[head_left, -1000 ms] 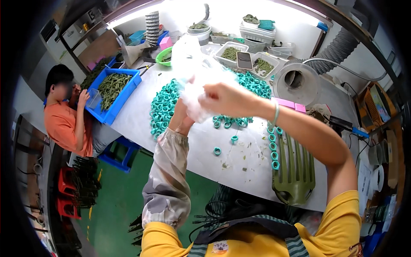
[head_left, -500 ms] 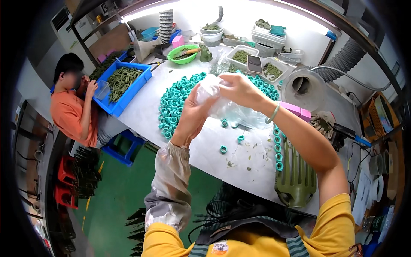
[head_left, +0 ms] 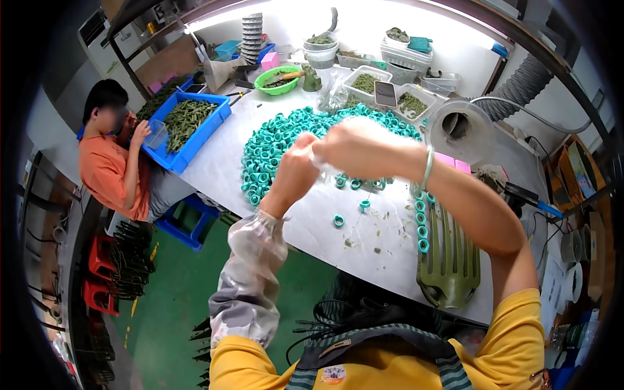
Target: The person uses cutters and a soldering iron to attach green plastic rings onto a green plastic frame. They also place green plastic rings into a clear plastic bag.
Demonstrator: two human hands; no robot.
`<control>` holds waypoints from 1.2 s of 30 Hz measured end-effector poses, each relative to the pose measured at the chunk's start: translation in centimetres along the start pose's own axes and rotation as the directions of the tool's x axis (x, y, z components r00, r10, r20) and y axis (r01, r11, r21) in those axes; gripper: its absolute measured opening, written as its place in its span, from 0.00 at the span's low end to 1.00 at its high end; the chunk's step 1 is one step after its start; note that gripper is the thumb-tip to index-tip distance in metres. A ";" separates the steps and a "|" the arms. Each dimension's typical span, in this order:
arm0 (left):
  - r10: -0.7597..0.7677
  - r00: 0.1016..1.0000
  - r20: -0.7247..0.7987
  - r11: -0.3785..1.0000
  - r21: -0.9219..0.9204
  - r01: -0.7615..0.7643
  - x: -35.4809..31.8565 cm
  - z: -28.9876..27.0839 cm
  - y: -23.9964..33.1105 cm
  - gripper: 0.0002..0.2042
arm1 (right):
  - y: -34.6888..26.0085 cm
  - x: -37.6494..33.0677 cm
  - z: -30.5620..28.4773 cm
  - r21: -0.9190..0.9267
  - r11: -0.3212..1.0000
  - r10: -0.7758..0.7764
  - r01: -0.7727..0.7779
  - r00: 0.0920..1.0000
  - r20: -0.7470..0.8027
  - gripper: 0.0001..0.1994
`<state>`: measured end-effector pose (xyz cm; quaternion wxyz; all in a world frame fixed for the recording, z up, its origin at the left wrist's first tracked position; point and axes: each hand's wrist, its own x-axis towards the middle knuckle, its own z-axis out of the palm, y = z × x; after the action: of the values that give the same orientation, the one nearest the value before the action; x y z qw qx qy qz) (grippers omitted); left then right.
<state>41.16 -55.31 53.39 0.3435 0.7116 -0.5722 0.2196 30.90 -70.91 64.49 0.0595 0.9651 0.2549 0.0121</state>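
Note:
Both my hands are raised over the far half of the table, close together. My left hand [head_left: 294, 172] is closed, its fingers pinching part of a clear plastic bag [head_left: 318, 168]. The fingers of my right hand [head_left: 344, 148] are also closed on the bag, just right of the left; motion smears this hand, and most of the bag is hidden or blurred. Behind and below them spreads a heap of small teal rings [head_left: 261, 146]. A single ring [head_left: 338, 221] lies nearer me, and several more stand in a row [head_left: 422, 231] along a green slotted rack [head_left: 448, 279].
At the left a person [head_left: 107, 156] in orange sits by a blue tray [head_left: 221, 117] of green pieces. A green bowl [head_left: 286, 91], clear tubs [head_left: 419, 97] and a phone [head_left: 385, 95] stand at the back. A wide clear funnel with a hose [head_left: 471, 140] is at right.
My hands have come closer together and turned, with my right hand lower and its back upward. The bag, earlier bunched and hanging wide to the right, is now mostly out of sight.

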 end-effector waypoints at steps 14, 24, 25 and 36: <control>-0.297 0.935 0.193 0.677 -0.648 0.349 0.3 -4.7 3.1 0.12 | 2.4 -0.1 -2.0 0.607 0.784 -0.003 0.131 0.978 -0.207 0.09; -0.593 0.793 -0.139 0.743 -0.474 0.473 -1.7 -5.9 1.5 0.10 | -3.2 2.7 0.0 -0.091 0.993 -0.097 0.074 0.956 -0.277 0.06; -0.579 0.810 -0.091 0.731 -0.498 0.466 -2.2 -6.9 1.8 0.10 | -3.6 3.4 -0.4 -0.121 0.982 -0.186 0.148 0.885 -0.426 0.07; -0.782 0.622 0.041 0.344 -0.804 0.486 -19.4 -12.7 6.7 0.12 | -13.5 7.8 3.2 0.891 0.452 -0.043 0.038 0.999 -0.020 0.08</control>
<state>30.92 -33.81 49.79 0.7585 0.6146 -0.2053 -0.0695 31.27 -55.76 59.65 -0.4531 0.8473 0.2462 -0.1269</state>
